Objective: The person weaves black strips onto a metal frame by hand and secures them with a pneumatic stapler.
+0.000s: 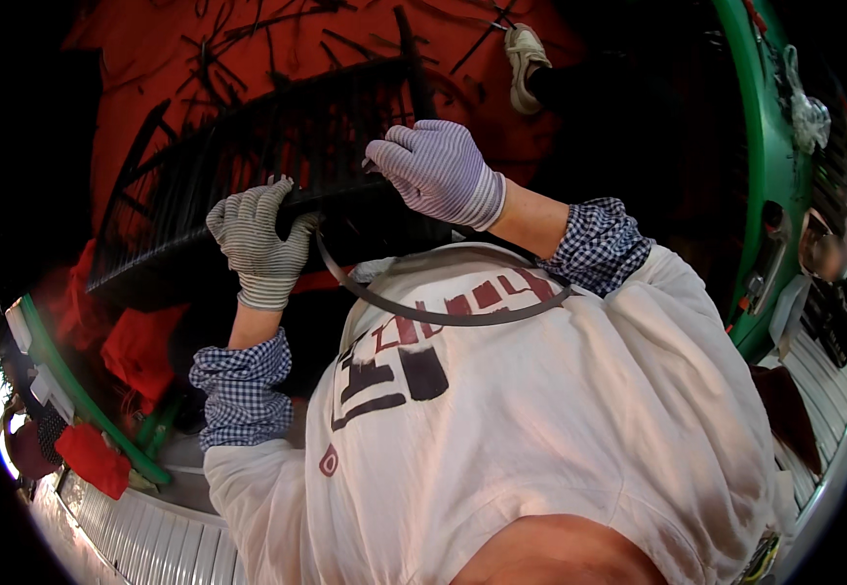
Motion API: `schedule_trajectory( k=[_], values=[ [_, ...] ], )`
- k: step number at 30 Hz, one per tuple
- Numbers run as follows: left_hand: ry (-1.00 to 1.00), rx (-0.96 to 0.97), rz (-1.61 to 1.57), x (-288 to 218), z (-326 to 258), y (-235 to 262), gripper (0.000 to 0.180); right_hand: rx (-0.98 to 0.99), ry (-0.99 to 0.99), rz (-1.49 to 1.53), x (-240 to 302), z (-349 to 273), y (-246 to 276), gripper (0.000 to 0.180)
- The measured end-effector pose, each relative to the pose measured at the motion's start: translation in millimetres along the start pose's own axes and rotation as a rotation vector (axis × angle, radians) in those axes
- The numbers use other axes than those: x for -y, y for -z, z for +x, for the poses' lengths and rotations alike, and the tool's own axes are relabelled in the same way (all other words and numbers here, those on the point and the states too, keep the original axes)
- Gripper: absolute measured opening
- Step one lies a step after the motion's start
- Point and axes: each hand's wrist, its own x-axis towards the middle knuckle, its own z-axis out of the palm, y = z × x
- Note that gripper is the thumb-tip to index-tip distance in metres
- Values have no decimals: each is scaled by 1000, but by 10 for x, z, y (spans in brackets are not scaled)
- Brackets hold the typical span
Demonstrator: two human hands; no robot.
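Note:
A black slatted frame, like a crate or rack, lies tilted in front of me. My left hand, in a grey-striped knit glove, is closed over its near edge, thumb below. By that thumb starts a dark flat strip, which curves across my white top toward my right sleeve. Whether the left fingers also pinch the strip is hidden. My right hand, in a pale purple-striped glove, is curled closed above the frame's right end. A small dark bit shows at its fingertips, too little to name.
Red cloth spreads beneath the frame, with several loose black strips scattered over it. At the far side is a white shoe. Green curved rails run along both sides; a red cloth bundle sits at lower left.

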Motion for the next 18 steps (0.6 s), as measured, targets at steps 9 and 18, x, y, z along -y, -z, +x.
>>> schedule_trajectory(
  k=[9,18],
  values=[
    [121,-112,-15,-44,-104,-350,38,48,204,-82,-198,52,-5,20],
    [250,282,117,-120,-195,-1476,37,296,-61,-97,-1064,-424,-585,10]
  ],
)
